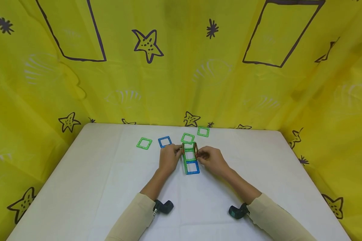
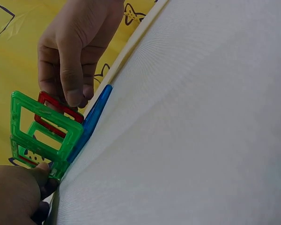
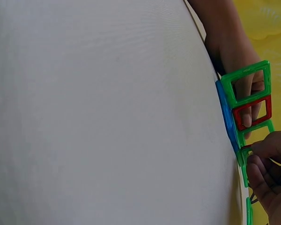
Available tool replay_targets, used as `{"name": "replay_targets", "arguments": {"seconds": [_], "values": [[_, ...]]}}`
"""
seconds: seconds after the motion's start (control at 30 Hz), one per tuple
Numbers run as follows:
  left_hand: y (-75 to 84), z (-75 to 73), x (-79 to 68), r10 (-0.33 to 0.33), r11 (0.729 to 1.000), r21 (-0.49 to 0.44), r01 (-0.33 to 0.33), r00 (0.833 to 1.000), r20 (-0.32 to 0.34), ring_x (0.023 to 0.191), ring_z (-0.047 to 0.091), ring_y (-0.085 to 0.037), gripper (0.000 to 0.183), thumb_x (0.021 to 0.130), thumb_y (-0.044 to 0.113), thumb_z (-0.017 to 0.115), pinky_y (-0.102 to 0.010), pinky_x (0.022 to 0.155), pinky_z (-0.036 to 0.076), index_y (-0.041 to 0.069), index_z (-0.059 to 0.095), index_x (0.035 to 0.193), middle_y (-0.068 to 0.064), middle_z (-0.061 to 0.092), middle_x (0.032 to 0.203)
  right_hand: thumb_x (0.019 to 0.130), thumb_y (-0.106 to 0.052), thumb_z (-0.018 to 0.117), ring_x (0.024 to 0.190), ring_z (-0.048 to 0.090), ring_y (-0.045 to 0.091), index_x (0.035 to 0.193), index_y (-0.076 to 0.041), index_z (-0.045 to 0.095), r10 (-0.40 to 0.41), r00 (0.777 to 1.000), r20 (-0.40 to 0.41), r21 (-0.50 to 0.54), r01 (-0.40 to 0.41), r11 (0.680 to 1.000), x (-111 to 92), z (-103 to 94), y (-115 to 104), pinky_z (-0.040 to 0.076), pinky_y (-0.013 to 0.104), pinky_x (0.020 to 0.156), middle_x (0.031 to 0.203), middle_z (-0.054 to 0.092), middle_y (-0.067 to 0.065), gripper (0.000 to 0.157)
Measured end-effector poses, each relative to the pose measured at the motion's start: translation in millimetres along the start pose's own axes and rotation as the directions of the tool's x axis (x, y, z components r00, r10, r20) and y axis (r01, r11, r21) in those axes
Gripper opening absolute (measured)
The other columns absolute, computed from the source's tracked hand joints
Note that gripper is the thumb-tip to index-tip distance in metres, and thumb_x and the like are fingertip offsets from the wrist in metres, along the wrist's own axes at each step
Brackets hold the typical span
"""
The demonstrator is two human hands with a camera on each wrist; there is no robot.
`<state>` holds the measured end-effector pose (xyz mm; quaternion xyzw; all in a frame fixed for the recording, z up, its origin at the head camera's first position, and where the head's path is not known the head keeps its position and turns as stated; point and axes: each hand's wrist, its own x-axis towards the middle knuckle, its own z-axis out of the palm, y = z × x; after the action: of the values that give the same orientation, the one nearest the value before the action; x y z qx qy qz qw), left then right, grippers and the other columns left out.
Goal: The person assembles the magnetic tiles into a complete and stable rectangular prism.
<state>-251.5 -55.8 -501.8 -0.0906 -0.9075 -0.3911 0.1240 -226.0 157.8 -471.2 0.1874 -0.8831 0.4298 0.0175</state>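
The left hand (image 1: 169, 158) pinches the left red square (image 3: 253, 103), and the right hand (image 1: 212, 160) pinches the right red square (image 2: 76, 114), fingertips narrow on each. Both red squares stand at the sides of a green and blue build (image 1: 190, 160), which sits between the hands, its blue end (image 1: 193, 173) nearest the person. Beyond lie three green squares (image 1: 142, 147) and another blue square (image 1: 164, 137) on the white table (image 1: 78, 184), before a yellow curtain (image 1: 175, 83)

Joined red, green, blue frames (image 1: 190, 160)
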Motion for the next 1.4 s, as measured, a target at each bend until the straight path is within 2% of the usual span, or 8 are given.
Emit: {"name": "replay_targets", "arguments": {"seconds": [0.23, 0.53, 0.73, 0.9, 1.2, 1.4], "values": [[-1.3, 0.2, 0.0, -0.011, 1.000, -0.008, 0.011, 1.000, 0.000, 0.084, 0.068, -0.015, 0.024, 0.099, 0.014, 0.076, -0.033, 0.074, 0.055, 0.006, 0.078, 0.121, -0.006, 0.079, 0.098, 0.092, 0.008, 0.072, 0.087, 0.066, 0.019, 0.111, 0.002, 0.074, 0.010, 1.000, -0.003, -0.022, -0.010, 1.000, 0.4, -3.5, 3.5, 0.057, 0.033, 0.079, 0.101, 0.073, 0.008, 0.020], [-2.3, 1.5, 0.3, -0.022, 1.000, -0.010, 0.022, 1.000, 0.009, 0.084, 0.067, -0.015, 0.025, 0.099, 0.015, 0.076, -0.032, 0.074, 0.054, 0.007, 0.077, 0.123, -0.006, 0.079, 0.101, 0.094, 0.004, 0.073, 0.088, 0.064, 0.021, 0.114, 0.001, 0.073, 0.048, 0.997, -0.056, -0.040, -0.050, 0.998, 6.5, -9.5, 9.3, 0.056, 0.035, 0.081, 0.100, 0.069, 0.008, 0.021], [-3.2, 1.6, 0.6, -0.014, 1.000, -0.003, 0.014, 1.000, 0.006, 0.083, 0.067, -0.014, 0.025, 0.099, 0.014, 0.076, -0.032, 0.074, 0.053, 0.007, 0.077, 0.123, -0.006, 0.079, 0.100, 0.095, 0.001, 0.073, 0.103, 0.063, 0.028, 0.123, 0.000, 0.068, 0.107, 0.992, -0.067, -0.046, -0.110, 0.993, 13.0, -13.2, 13.7, 0.056, 0.042, 0.089, 0.118, 0.068, 0.012, 0.029], [-2.6, 1.2, 0.0, -0.011, 1.000, -0.010, 0.011, 1.000, 0.006, 0.085, 0.068, -0.014, 0.025, 0.099, 0.014, 0.076, -0.031, 0.073, 0.054, 0.006, 0.077, 0.123, -0.006, 0.079, 0.101, 0.096, 0.000, 0.073, 0.109, 0.062, 0.032, 0.127, -0.001, 0.066, 0.139, 0.988, -0.067, -0.058, -0.143, 0.988, 19.1, -17.6, 18.8, 0.056, 0.044, 0.090, 0.128, 0.064, 0.015, 0.032], [-2.1, 0.9, 0.1, -0.022, 1.000, -0.018, 0.022, 1.000, 0.015, 0.092, 0.071, -0.017, 0.024, 0.099, 0.014, 0.076, -0.032, 0.077, 0.056, 0.007, 0.078, 0.122, -0.006, 0.079, 0.105, 0.095, 0.001, 0.073, 0.108, 0.062, 0.034, 0.128, -0.002, 0.064, 0.121, 0.989, -0.080, -0.060, -0.126, 0.990, 28.6, -22.4, 29.2, 0.055, 0.046, 0.089, 0.133, 0.061, 0.019, 0.034], [-2.2, 0.6, -0.2, -0.036, 0.999, -0.008, 0.036, 0.999, 0.027, 0.094, 0.071, -0.017, 0.025, 0.100, 0.015, 0.075, -0.034, 0.079, 0.055, 0.006, 0.077, 0.123, -0.007, 0.079, 0.107, 0.096, 0.002, 0.069, 0.120, 0.059, 0.038, 0.129, -0.002, 0.061, 0.115, 0.992, -0.044, -0.077, -0.118, 0.990, 35.6, -24.2, 35.0, 0.051, 0.051, 0.098, 0.153, 0.049, 0.020, 0.034]]}}
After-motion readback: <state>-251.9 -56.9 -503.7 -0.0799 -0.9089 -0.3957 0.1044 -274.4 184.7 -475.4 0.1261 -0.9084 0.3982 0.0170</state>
